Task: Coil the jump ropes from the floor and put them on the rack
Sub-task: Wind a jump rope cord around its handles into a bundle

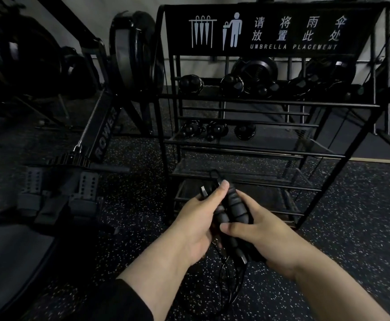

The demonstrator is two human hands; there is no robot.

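Got 2 foam handles [232, 210] of 1 jump rope bunched together, my left hand [196, 224] & right hand [262, 234] both gripping them. Cord [232, 278] hangs loose below, not coiled yet imo. Rack [254, 149] right in front; rope not on it. Coiling + placing left.

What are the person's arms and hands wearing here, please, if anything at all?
Both hands, the left hand and the right hand, are bare, with no gloves, rings or watch visible. A dark sleeve is pushed up the left forearm; the right forearm shows no sleeve in view.
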